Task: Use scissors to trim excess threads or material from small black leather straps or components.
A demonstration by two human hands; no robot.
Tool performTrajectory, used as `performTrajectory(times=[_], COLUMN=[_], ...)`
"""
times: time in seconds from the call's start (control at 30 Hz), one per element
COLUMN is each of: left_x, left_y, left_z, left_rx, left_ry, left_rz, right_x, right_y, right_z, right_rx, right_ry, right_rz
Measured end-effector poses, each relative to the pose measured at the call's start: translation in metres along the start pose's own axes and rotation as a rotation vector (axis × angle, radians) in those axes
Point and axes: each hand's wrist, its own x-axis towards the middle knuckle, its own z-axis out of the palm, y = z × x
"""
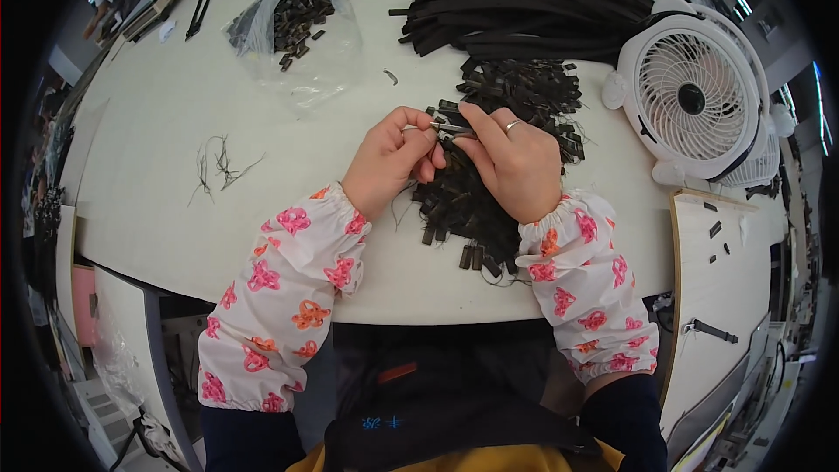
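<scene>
My left hand (391, 160) and my right hand (514, 160) meet above the white table (166, 201), both pinching one small dark strap piece (450, 128) between their fingertips. A ring sits on a finger of my right hand. Under and behind the hands lies a heap of small black strap pieces (516, 92), spreading toward the table's near edge (463, 218). Both forearms wear white sleeve covers with pink and orange flower prints.
A white desk fan (690, 100) stands at the right. Long black straps (524, 0) are piled at the back. A clear plastic bag (301, 22) with dark pieces lies back left. Loose threads (218, 164) lie left. A side board (721, 245) holds a few pieces.
</scene>
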Motion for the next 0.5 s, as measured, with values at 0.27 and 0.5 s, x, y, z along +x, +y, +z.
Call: performTrajectory(times=[0.27,0.5], left_x=[-0.0019,-0.0008], left_y=[0.0024,0.0069], left_z=[-0.0007,-0.0064], left_rx=[0.076,0.148], left_ry=[-0.027,-0.141], left_rz=[0.0,-0.102], right_x=[-0.0001,0.0006], right_y=[-0.0021,0.0018], right_z=[-0.0013,-0.0036], right_rx=[-0.053,0.531], right_ry=[-0.052,-0.107], right_rz=[-0.026,0.309])
